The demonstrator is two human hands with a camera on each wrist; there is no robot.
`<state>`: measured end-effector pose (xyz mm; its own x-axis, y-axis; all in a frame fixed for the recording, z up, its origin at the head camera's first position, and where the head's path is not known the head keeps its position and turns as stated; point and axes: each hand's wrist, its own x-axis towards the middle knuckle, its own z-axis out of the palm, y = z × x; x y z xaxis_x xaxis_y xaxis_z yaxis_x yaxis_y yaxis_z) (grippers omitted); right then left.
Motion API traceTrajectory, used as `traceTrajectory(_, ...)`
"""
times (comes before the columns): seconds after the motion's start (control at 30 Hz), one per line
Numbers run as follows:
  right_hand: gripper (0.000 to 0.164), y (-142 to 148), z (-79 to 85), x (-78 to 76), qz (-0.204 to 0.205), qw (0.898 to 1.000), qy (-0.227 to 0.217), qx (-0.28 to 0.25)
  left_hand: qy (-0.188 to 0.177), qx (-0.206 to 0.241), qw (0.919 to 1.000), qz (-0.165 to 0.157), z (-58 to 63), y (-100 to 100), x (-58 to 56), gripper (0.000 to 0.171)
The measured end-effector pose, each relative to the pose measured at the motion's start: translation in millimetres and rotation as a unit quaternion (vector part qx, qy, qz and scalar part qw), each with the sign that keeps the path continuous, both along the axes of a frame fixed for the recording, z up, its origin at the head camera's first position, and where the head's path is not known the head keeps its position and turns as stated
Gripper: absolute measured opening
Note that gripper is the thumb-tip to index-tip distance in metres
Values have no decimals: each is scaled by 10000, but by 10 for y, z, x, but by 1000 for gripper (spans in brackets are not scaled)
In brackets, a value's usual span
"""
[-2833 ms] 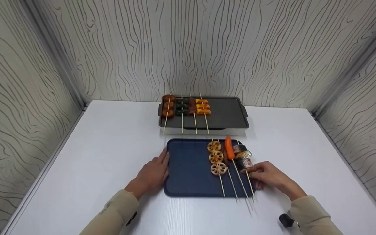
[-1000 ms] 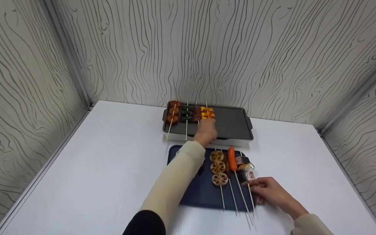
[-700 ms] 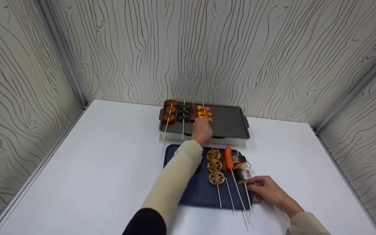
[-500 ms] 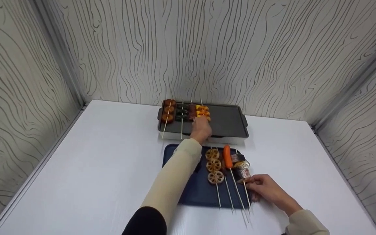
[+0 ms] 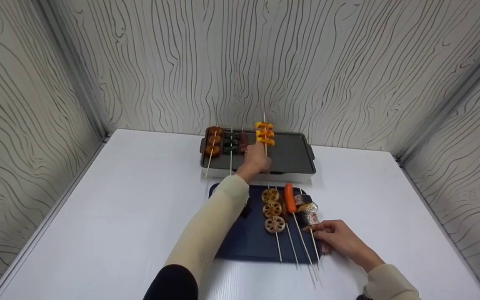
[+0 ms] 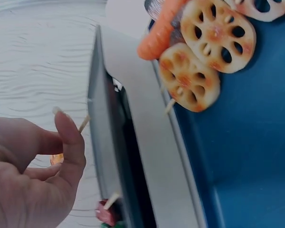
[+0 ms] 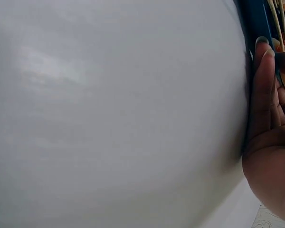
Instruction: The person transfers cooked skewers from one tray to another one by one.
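The left hand [image 5: 256, 160] pinched the bare lower stick [image 6: 84, 123] of the yellow skewer [image 5: 265, 133], whose food sat just beyond the fingers, over the griddle [image 5: 292, 152]. On the left of that hand lay the dark red skewer [image 5: 243, 141], then the dark green skewer [image 5: 231, 141] and the brown skewer [image 5: 213, 141]; on its right was bare griddle. The right hand [image 5: 342, 237] appeared to hold the edge of the blue tray [image 5: 265, 250] between thumb and fingers, with the black-and-silver skewer [image 5: 308, 216] at its fingertips and the sausage skewer [image 5: 290, 199] and lotus-root skewer [image 5: 272, 209] farther to its left. The step looked like lifting the yellow skewer away, and doing it well probably called for a firm pinch below the food, so the stick did not roll, a rise clear of the dark red skewer before any sideways swing, and a steady right hand to keep the tray from sliding. Half a second earlier the yellow skewer had lain close beside the dark red one; now it appeared raised and shifted rightward, a gap opened between them, while the right hand had kept its place.
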<state>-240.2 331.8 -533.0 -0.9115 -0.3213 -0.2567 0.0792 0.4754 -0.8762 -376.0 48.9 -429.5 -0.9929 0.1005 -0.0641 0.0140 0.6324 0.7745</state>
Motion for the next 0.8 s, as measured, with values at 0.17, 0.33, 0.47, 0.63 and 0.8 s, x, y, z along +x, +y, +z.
traceTrajectory(0.17,28,11,-5,-1,35,9998,-39,-191,345,349,9984,-290,111,-24,118,18)
traceTrajectory(0.33,27,26,-22,5,37,9997,-112,-229,614,705,9939,-591,191,-31,334,27)
traceTrajectory(0.47,28,30,2,-15,17,9999,-53,-142,748,1058,9869,-960,226,-74,543,15)
traceTrajectory(0.63,29,19,16,-8,42,9999,13,-153,830,1163,9806,-1338,197,-194,807,15)
traceTrajectory(0.8,31,0,14,17,36,10000,30,-74,719,1449,9728,-1656,115,-284,1065,10)
